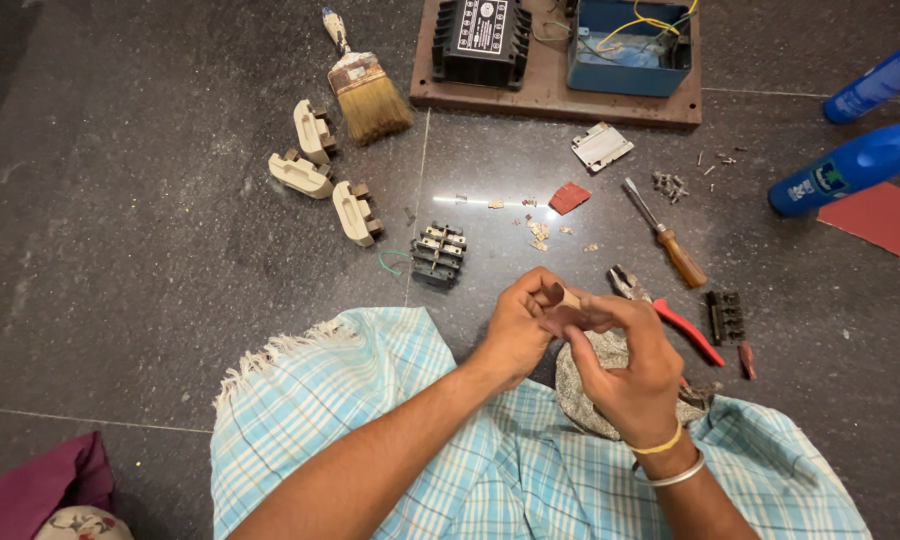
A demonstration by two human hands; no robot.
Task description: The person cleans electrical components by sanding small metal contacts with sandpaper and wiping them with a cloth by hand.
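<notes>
Dark polished stone floor (150, 250), dusty, and the person sits right on it, checked blue cloth (490, 470) over the lap. Left hand (518, 325) pinches a small pale part (568, 298); right hand (625, 375) closes on a scrap of reddish-brown abrasive paper (562, 318) laid against it. Risk, I'd say: that tiny part could slip and vanish among the loose bits (540, 232) just beyond the fingers. Red-handled pliers (670, 315) lie beside the right hand; a paintbrush (365, 85) well beyond the left.
</notes>
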